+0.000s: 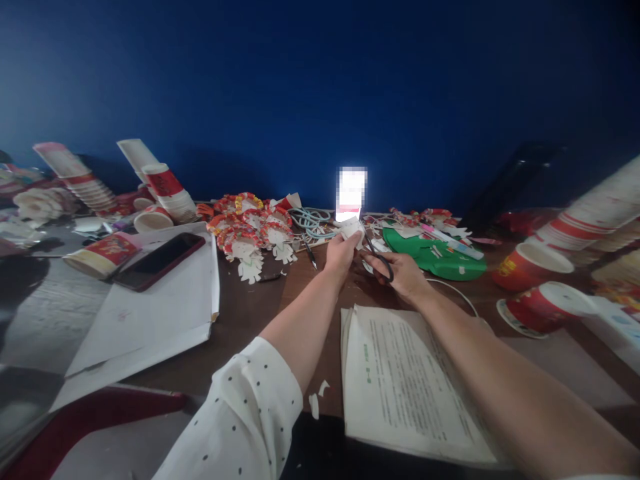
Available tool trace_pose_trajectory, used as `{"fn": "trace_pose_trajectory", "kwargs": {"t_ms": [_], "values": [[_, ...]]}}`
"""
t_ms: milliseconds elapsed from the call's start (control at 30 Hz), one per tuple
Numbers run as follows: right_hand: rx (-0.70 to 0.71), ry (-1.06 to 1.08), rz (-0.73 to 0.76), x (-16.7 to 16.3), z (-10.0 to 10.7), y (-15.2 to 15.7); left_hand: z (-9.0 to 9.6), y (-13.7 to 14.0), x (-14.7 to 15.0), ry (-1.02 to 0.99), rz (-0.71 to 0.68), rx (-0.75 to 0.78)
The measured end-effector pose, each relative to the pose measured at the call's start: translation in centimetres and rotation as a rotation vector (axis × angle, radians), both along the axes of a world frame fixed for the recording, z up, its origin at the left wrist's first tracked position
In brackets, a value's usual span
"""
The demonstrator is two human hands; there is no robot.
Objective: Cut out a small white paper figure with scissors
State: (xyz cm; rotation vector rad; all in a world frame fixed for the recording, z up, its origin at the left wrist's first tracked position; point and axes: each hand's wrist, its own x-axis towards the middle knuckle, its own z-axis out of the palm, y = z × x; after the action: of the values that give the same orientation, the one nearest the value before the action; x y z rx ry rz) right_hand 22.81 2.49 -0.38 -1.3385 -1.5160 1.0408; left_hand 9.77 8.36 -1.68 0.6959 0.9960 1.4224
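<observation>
In my left hand (341, 256) is a small white piece of paper or card (353, 229), pinched between closed fingers. Scissors with a dark handle (384, 267) are gripped by my right hand (406, 275), their blades pointing up beside the white piece. Whether the blades touch it I cannot tell. Left of my hands lies a pile of red and white cut paper-cup pieces (255, 227), with a pen (310, 253) between. A green sheet (433, 257) lies just beyond my right hand. Below my wrists rests a printed paper booklet (400, 380).
A bright screen (351, 193) stands against the blue wall. Stacked paper cups (173, 193) are at the left, more cups (537, 263) at the right. A dark phone (163, 260) lies on a white board (165, 313). Pale blue cord (313, 223) and paper scraps (314, 405) are on the table.
</observation>
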Motion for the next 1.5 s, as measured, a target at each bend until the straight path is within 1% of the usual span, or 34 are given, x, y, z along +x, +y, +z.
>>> {"fn": "trace_pose_trajectory", "kwargs": {"t_ms": [133, 400, 567, 733, 967, 1067, 1200, 1367, 1500], "values": [[0.006, -0.011, -0.002, -0.1, -0.2, -0.1, 0.0, 0.0, -0.1, 0.026, 0.025, -0.022], [0.003, 0.001, -0.005, -0.2, 0.1, -0.4, -0.1, -0.3, 0.1, 0.030, -0.026, 0.032], [0.007, -0.001, -0.024, -0.1, 0.2, -0.3, 0.0, -0.4, 0.1, 0.044, -0.024, 0.019], [0.008, -0.017, -0.004, -0.1, 0.4, -0.4, 0.1, -0.4, 0.1, 0.019, -0.035, 0.027], [0.024, -0.063, -0.011, -0.3, 0.8, -0.6, -0.3, -0.1, 0.0, 0.074, -0.017, 0.047], [0.031, -0.070, -0.020, -0.2, 0.7, -0.6, -0.6, 0.1, 0.0, 0.091, -0.025, 0.047], [0.028, -0.098, -0.014, -0.1, 0.5, -0.4, -0.6, 0.1, 0.0, 0.060, -0.041, 0.043], [0.031, -0.094, -0.025, -0.2, 0.4, -0.3, -0.4, -0.1, 0.0, 0.078, -0.032, 0.036], [0.041, -0.094, -0.016, -0.2, 0.4, -0.4, -0.7, 0.1, 0.0, 0.095, -0.025, 0.052]]}}
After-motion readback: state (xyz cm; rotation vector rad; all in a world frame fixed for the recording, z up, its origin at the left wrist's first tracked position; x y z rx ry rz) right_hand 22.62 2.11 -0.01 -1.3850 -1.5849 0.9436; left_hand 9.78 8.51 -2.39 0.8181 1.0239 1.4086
